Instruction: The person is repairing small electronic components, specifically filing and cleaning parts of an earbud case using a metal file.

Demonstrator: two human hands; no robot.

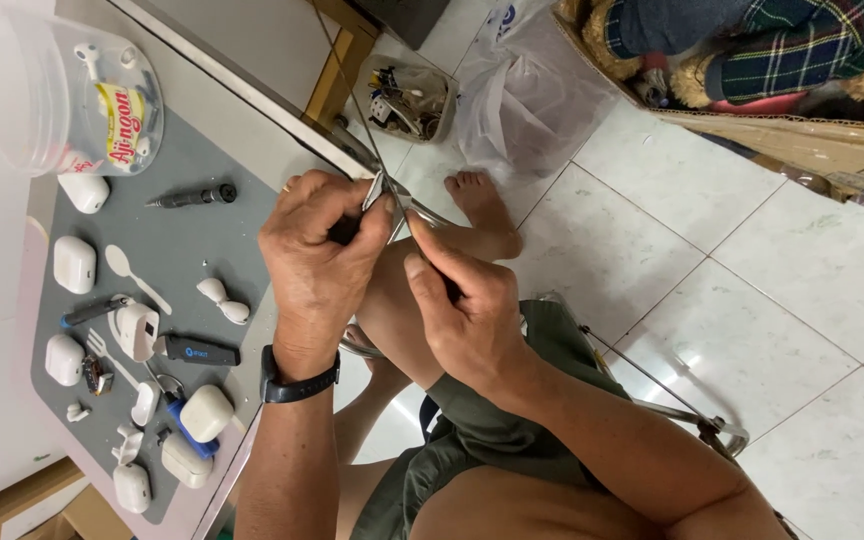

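Just above the middle of the frame, over the person's bare knee and off the edge of the worktop (252,110), the two hands meet. The left hand (322,260), with a black wristwatch (297,385) on its wrist, is closed, thumb and forefinger pinching a small white part (376,190); what kind of part it is cannot be told, it shows so little. The right hand (462,310) is closed too, nipping a thin metal tool (420,210), which looks like tweezers, with the tip right at the part.

Work this fine seems to go best with the heels of the hands braced against each other or on the knee, the left pinch firm but not crushing, and the tool tip moved by the fingers alone, in small strokes. The part hangs over the white tiled floor (782,290), so a slip would likely send it far; holding it over the grey mat (202,160) at the left of the frame would be safer.

On that mat lie several white earbud cases (74,264), a white plastic spoon (132,275) and a black cylindrical tool (192,196); a clear plastic tub (52,90) stands in the upper left corner
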